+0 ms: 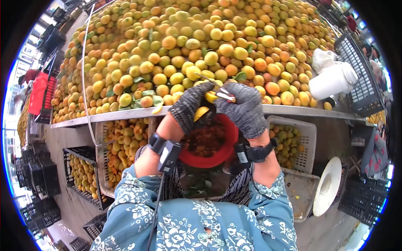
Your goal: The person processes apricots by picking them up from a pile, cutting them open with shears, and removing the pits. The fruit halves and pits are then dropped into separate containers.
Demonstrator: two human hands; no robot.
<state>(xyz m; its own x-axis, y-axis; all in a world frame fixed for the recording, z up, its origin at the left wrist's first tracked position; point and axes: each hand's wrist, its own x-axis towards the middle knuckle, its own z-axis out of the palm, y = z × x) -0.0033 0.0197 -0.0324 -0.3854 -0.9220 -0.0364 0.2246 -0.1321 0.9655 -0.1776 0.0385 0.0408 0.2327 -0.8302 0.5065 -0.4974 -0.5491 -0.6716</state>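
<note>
Grey knitted gloves (pixel 251 117) are being worn on both hands. A yellow fruit (pixel 201 113) is being gripped in the left hand (pixel 188 106), with the fingers closed around it, just above the red bucket (pixel 211 161) and in front of the table edge (pixel 125 113). A pair of small snips (pixel 225 95) is being clasped in the right hand (pixel 247 109), and the blades are being pointed at the top of the fruit, close to the left fingertips. Whether the blades are parted cannot be told.

Hazards, as judged from this position:

1. The left fingertips are being exposed to the blades, since the two are lying almost in contact. A nick could be caused by a slightly misplaced cut.
2. The skin of the fruit could be pierced if the tips are being angled too steeply.
3. The fruit could be lost through the loose knit. A drop would probably be caught by the bucket, though bruising is possible.
4. The heap of fruit (pixel 188 42) is being stacked right up to the table edge. Pieces could be set rolling by a nudge from a wrist
</note>
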